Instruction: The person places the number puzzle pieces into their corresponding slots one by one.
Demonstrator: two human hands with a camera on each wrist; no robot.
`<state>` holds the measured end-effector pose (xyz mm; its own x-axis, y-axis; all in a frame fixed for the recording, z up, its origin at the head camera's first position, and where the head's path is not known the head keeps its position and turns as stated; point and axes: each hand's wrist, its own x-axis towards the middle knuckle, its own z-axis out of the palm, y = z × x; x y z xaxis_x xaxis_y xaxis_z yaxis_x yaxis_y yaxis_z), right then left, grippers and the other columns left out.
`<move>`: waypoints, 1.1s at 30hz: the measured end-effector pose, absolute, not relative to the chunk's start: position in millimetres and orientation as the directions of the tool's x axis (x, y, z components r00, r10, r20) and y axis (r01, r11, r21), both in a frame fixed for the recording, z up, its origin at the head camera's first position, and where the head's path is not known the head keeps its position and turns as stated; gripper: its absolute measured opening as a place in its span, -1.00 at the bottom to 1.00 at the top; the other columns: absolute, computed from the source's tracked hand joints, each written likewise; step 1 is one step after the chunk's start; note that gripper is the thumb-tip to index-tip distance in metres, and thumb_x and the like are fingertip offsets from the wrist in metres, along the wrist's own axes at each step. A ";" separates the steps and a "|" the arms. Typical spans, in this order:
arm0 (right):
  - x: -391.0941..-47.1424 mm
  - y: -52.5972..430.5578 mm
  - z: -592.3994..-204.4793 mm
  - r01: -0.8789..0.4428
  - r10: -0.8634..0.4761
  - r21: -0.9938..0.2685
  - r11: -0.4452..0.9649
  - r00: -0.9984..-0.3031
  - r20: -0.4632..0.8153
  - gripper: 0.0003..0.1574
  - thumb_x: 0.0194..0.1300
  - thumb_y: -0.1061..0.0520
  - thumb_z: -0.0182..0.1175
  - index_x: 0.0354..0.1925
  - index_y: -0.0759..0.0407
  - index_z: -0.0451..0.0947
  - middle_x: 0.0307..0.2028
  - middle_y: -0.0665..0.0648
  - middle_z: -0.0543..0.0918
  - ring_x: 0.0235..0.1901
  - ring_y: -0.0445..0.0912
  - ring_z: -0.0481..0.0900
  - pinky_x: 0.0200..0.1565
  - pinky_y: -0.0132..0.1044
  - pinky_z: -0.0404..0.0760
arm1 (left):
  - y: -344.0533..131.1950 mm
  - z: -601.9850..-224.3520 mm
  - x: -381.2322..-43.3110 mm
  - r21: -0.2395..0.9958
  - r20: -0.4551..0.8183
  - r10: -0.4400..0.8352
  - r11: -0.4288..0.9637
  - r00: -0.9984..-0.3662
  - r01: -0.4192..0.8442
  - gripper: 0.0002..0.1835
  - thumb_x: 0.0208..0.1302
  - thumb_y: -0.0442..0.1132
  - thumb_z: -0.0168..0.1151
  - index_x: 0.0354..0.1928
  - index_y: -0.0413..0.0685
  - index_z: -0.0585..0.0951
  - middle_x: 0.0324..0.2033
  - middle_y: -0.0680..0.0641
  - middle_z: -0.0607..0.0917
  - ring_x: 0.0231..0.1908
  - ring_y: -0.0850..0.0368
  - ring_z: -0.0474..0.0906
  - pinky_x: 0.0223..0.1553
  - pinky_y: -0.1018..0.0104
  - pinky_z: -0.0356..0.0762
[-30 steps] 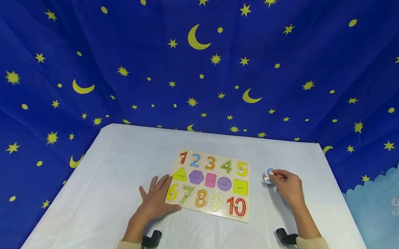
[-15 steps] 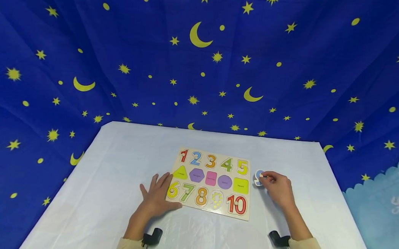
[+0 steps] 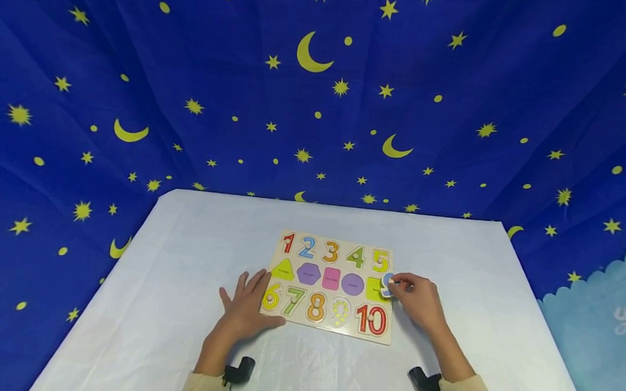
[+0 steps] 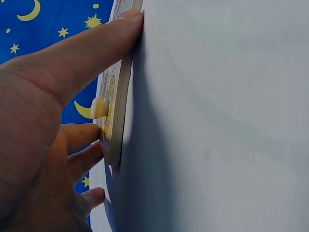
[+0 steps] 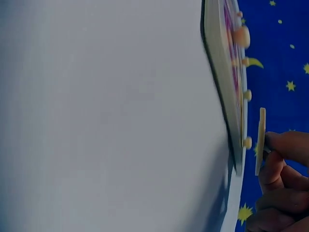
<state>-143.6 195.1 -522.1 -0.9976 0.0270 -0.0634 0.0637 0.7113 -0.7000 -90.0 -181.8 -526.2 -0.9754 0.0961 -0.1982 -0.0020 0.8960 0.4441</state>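
A wooden number puzzle board (image 3: 305, 325) lies on the white table, with number pieces 1 to 8 and 10 seated in it. The slot of the 9 (image 3: 340, 311) shows bare yellow dots. My right hand (image 3: 418, 297) pinches the blue number 9 piece (image 3: 387, 285) over the board's right edge, partly covering the yellow square. In the right wrist view the 9 piece (image 5: 261, 140) is held edge-on, apart from the board (image 5: 219, 72). With fingers spread, my left hand (image 3: 247, 311) rests at the board's left edge; its thumb (image 4: 96, 46) touches the front edge.
A white-covered table (image 3: 203, 230) surrounds the board. Behind it hangs a blue cloth (image 3: 244, 83) with yellow stars and moons. Black wrist cameras (image 3: 240, 370) sit at both wrists. A light blue panel (image 3: 602, 309) stands at the far right.
My right hand has moved left with the number 9 piece, from the table beside the board to above its right edge. The left hand and the board have stayed in place.
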 end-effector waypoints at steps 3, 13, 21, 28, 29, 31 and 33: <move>-142.9 188.8 -522.8 0.038 0.001 -0.712 0.702 -0.999 -0.053 -0.71 0.19 0.05 0.31 -0.17 0.20 0.67 -0.52 0.02 0.54 -0.58 -0.12 0.40 -0.64 -0.32 0.36 | -180.0 -524.7 -90.0 0.451 -0.191 0.096 0.892 -0.977 -0.001 0.17 -0.16 0.25 0.48 0.48 -0.03 0.14 0.45 -0.09 0.12 0.42 -0.27 -0.23 0.11 -0.55 -0.47; -135.3 163.1 -519.2 -0.025 -0.068 -0.716 0.697 -0.997 -0.031 -0.82 0.15 0.08 0.35 -0.28 0.13 0.68 -0.58 -0.04 0.51 -0.62 -0.15 0.39 -0.59 -0.33 0.32 | -179.9 -524.0 -90.6 0.442 -0.208 0.089 0.897 -0.974 -0.013 0.18 -0.15 0.25 0.47 0.49 -0.01 0.12 0.45 -0.10 0.11 0.42 -0.28 -0.24 0.11 -0.54 -0.47; -127.3 145.8 -515.5 -0.060 -0.131 -0.700 0.712 -0.990 -0.049 -0.81 0.19 0.03 0.34 -0.25 0.08 0.68 -0.63 -0.09 0.48 -0.70 -0.18 0.35 -0.64 -0.31 0.30 | -181.0 -523.3 -91.8 0.444 -0.213 0.091 0.896 -0.973 -0.014 0.18 -0.13 0.25 0.46 0.50 0.00 0.10 0.46 -0.10 0.08 0.43 -0.27 -0.27 0.11 -0.54 -0.50; -121.2 134.6 -514.6 -0.120 -0.191 -0.672 0.731 -0.981 -0.033 -0.89 0.16 0.02 0.34 -0.33 0.00 0.66 -0.64 -0.14 0.44 -0.69 -0.23 0.31 -0.62 -0.34 0.25 | -181.0 -522.7 -91.7 0.434 -0.206 0.092 0.901 -0.974 -0.007 0.18 -0.13 0.25 0.45 0.49 -0.02 0.10 0.46 -0.09 0.08 0.43 -0.26 -0.25 0.11 -0.54 -0.47; -119.6 132.9 -514.9 -0.128 -0.197 -0.667 0.734 -0.980 -0.029 -0.90 0.16 0.02 0.35 -0.35 -0.01 0.66 -0.65 -0.15 0.43 -0.69 -0.24 0.31 -0.62 -0.34 0.25 | -180.6 -523.1 -91.6 0.435 -0.206 0.094 0.901 -0.974 -0.005 0.18 -0.13 0.26 0.45 0.49 -0.01 0.10 0.46 -0.08 0.08 0.43 -0.26 -0.25 0.11 -0.54 -0.47; -117.1 129.2 -514.9 -0.142 -0.210 -0.663 0.735 -0.977 -0.024 -0.91 0.15 0.03 0.37 -0.36 -0.03 0.65 -0.66 -0.16 0.42 -0.69 -0.25 0.32 -0.62 -0.35 0.26 | -179.8 -523.0 -91.1 0.439 -0.206 0.096 0.899 -0.974 -0.004 0.18 -0.14 0.25 0.46 0.49 -0.01 0.10 0.46 -0.08 0.08 0.43 -0.26 -0.25 0.12 -0.53 -0.48; -116.1 125.5 -515.0 -0.160 -0.225 -0.660 0.734 -0.974 -0.014 -0.91 0.14 0.03 0.37 -0.37 -0.03 0.65 -0.67 -0.18 0.42 -0.68 -0.27 0.33 -0.61 -0.35 0.27 | -179.7 -522.5 -90.7 0.442 -0.208 0.091 0.897 -0.974 -0.011 0.18 -0.15 0.25 0.47 0.49 0.00 0.11 0.46 -0.08 0.08 0.43 -0.26 -0.25 0.12 -0.53 -0.48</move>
